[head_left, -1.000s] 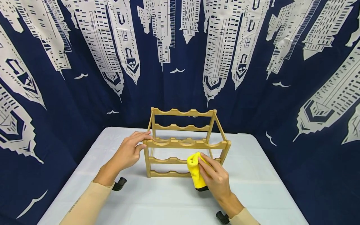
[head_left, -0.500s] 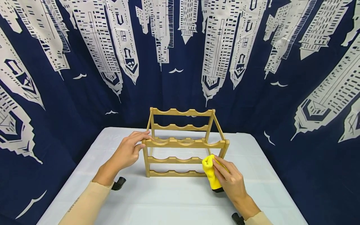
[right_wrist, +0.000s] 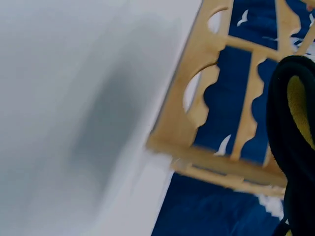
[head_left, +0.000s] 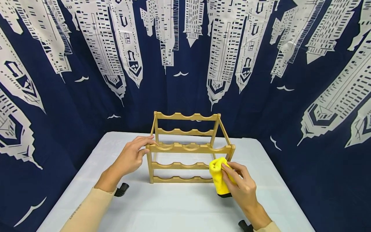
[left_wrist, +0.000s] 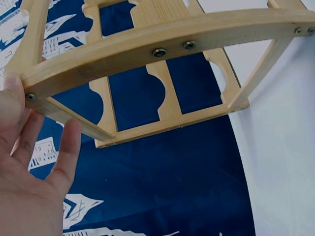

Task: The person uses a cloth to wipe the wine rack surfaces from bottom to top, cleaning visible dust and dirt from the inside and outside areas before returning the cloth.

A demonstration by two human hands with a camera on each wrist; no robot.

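A light wooden wine rack [head_left: 185, 149] with scalloped rails stands upright on the table. My left hand [head_left: 131, 158] holds its upper front left corner. In the left wrist view the thumb lies on the end of the side bar [left_wrist: 138, 53], with fingers below. At the rack's front right, my right hand [head_left: 242, 185] pinches a folded yellow cloth [head_left: 219, 182] with a dark lower edge, which covers part of the right post and lower rails. Whether cloth and wood touch, I cannot tell. The right wrist view catches the cloth's dark border [right_wrist: 290, 162] up close; that hand is out of sight there.
White cloth covers the table [head_left: 174, 209]. Behind it and at both sides hangs a dark blue curtain [head_left: 174, 93] printed with white buildings and birds. Small black devices sit at the left wrist [head_left: 121, 189] and right wrist [head_left: 244, 225].
My right hand has carried the yellow cloth rightward along the rack's front to its right end, with little sideways shift lately. My left hand stays on the corner.
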